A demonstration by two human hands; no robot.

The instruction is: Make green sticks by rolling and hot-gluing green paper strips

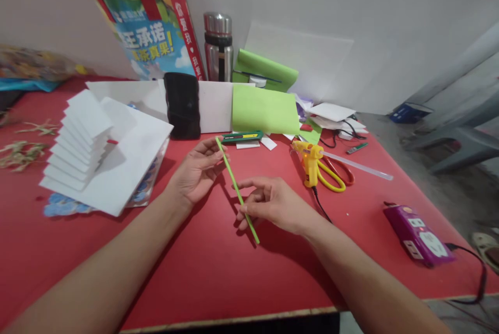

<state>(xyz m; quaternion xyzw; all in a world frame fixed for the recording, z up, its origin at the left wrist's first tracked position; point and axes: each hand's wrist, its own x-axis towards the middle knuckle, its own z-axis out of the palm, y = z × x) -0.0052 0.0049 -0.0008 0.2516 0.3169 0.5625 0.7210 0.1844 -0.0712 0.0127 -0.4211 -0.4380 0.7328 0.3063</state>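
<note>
A thin bright-green stick, perhaps tightly rolled paper, slants above the red table. Near its upper end, my left hand has it between thumb and fingers, palm turned up. Lower down, my right hand pinches the same stick with thumb and fingers, and its bottom end sticks out below. Just beyond my left fingertips lies a green utility knife beside small white pieces. Behind the knife rests a light-green sheet of similar colour to the stick.
To the right sit a yellow glue gun with a clear glue stick, scissors and a purple corded box. Stepped white pieces stand at left. A black object, steel flask and printed bag are behind.
</note>
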